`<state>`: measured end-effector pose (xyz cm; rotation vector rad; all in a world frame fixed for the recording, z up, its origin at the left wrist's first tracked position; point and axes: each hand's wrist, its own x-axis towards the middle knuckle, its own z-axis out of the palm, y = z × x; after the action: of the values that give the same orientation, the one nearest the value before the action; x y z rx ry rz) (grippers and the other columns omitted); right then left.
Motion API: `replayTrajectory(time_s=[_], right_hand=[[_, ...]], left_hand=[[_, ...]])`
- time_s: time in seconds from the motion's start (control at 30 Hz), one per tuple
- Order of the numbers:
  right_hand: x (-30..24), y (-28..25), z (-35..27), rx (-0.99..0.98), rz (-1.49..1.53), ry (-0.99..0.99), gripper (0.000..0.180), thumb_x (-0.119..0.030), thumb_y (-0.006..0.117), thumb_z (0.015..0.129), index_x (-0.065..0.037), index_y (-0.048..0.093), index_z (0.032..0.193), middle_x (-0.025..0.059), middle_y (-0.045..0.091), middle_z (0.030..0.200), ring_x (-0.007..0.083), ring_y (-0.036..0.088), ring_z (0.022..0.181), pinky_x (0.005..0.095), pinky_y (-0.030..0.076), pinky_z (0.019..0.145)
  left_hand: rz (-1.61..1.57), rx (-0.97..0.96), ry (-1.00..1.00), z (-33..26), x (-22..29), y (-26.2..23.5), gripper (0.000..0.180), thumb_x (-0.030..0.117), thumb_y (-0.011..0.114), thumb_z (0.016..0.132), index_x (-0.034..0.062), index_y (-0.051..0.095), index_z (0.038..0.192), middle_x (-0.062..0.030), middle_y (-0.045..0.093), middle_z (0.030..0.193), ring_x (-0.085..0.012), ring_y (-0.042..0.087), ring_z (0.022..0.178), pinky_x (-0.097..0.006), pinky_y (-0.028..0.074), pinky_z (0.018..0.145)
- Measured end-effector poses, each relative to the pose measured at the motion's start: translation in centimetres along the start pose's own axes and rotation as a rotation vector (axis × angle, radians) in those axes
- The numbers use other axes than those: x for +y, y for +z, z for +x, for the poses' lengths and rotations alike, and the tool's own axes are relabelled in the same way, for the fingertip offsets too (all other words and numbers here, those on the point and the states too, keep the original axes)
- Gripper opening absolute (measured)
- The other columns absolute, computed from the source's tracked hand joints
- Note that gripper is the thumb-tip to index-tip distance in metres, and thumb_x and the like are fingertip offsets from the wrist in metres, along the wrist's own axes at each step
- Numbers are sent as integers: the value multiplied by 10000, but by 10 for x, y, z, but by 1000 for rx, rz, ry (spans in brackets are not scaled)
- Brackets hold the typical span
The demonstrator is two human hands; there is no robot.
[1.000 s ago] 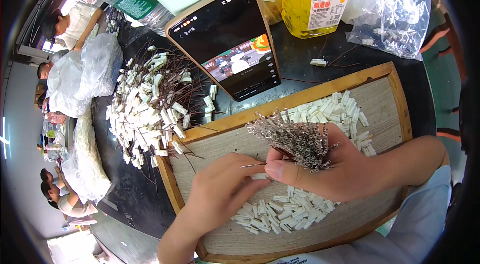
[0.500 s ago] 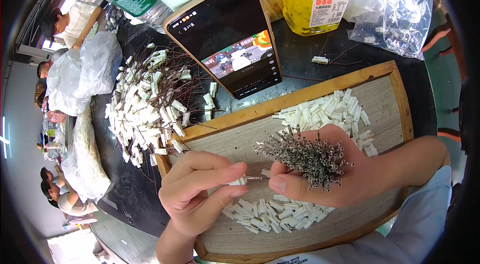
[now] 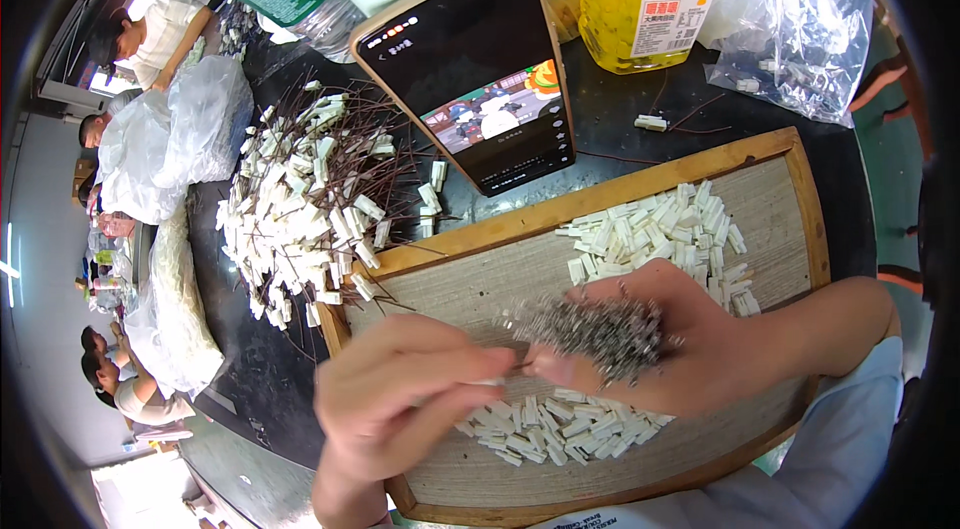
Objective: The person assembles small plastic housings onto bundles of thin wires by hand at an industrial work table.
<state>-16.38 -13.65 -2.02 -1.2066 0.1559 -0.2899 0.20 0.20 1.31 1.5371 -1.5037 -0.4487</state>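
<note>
Closing left hand (image 3: 415,399) onto right hand's (image 3: 700,349) wire bundle (image 3: 590,324).

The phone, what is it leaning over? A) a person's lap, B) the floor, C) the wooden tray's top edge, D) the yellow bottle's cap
C: the phone lies tilted on the dark table with its lower end just at the top edge of the wooden tray, beside the pile of white plastic pieces.

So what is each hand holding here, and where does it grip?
The right hand holds a bundle of thin metal pins around its lower part, heads fanned out. The left hand pinches something small and white at its fingertips; blur hides exactly where.
</note>
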Motion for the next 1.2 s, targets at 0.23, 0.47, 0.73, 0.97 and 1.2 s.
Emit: replayTrajectory(time_s=[0.23,0.47,0.73,0.97,1.2], right_hand=[[-11,1,6,51,30,299,148,-53,618,849,-21,529,962,-42,524,751,6,471,703,186,402,611],[-11,-2,6,35,23,247,178,-40,618,843,-23,515,988,-40,521,781,4,471,728,188,406,636],[-5,-5,4,8,64,187,176,-42,611,847,-25,519,995,-47,514,785,2,463,735,190,400,632],[-10,-3,4,-7,33,266,187,-94,606,861,-25,522,1013,-51,495,771,-1,436,709,189,384,611],[-10,-3,4,14,67,290,181,-137,616,861,-28,533,979,-55,484,742,0,415,661,193,363,567]], left_hand=[[1090,362,-232,-4,-13,-50,298,68,699,728,10,606,1005,-138,581,964,-235,543,877,-341,424,798],[972,63,-441,-6,-22,-11,231,93,700,724,62,566,910,-42,564,623,-166,558,519,-278,416,478],[891,132,-430,-7,-29,-20,166,30,658,743,48,555,872,-98,591,689,-232,597,581,-322,464,504],[958,392,-357,-9,-35,-75,135,-21,633,762,12,638,893,-83,610,773,-154,557,637,-263,447,540],[718,-63,-326,-15,-11,-84,281,9,704,655,32,618,921,-77,602,897,-204,566,721,-312,450,623]])
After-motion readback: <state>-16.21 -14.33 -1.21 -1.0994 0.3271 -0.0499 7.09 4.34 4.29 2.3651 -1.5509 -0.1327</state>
